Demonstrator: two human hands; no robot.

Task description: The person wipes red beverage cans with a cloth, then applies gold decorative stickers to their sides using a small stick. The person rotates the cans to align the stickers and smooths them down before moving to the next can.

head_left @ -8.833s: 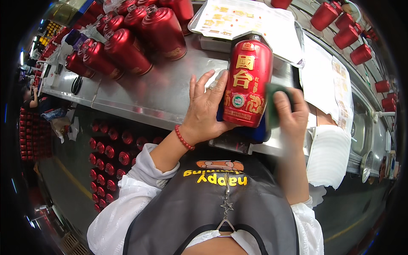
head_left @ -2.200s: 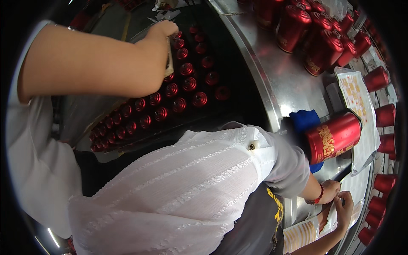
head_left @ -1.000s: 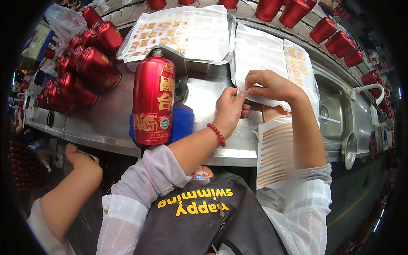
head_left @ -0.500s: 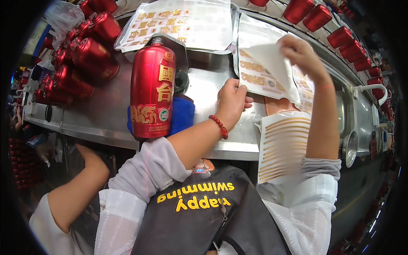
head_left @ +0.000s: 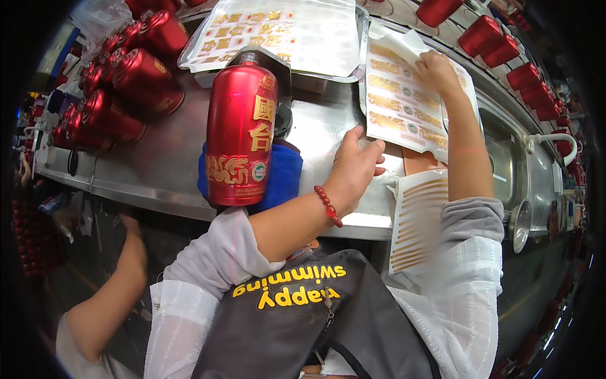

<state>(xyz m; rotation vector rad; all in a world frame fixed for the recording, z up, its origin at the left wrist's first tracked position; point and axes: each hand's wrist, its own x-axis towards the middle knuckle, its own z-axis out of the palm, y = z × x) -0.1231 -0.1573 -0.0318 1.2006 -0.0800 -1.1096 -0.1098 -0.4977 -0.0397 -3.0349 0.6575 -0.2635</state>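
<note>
My right hand [head_left: 440, 74] is closed on the edge of a white cover paper [head_left: 404, 41], folded back at the far end of a decal sheet [head_left: 404, 101]. Rows of gold patterns with small round green marks show on that sheet. My left hand [head_left: 358, 165], fingers apart and holding nothing, is by the sheet's near left corner. A red bottle [head_left: 238, 139] with gold lettering and a gold band lies tilted on a holder with a blue cloth [head_left: 284, 174], left of my left hand. A white sheet with gold strips [head_left: 420, 215] hangs at the table's front edge, partly blurred.
A metal tray [head_left: 361, 38] at the back carries another decal sheet [head_left: 303, 38]. Several red bottles [head_left: 148, 82] stand at the left, and more [head_left: 483, 38] line the far right. A sink [head_left: 505, 164] is at the right. Another person's arm [head_left: 120, 284] reaches in at lower left.
My right hand has drawn the cover paper away toward the far end, baring more gold patterns. My left hand has loosened from the sheet's corner, its fingers spreading. The view has shifted slightly.
</note>
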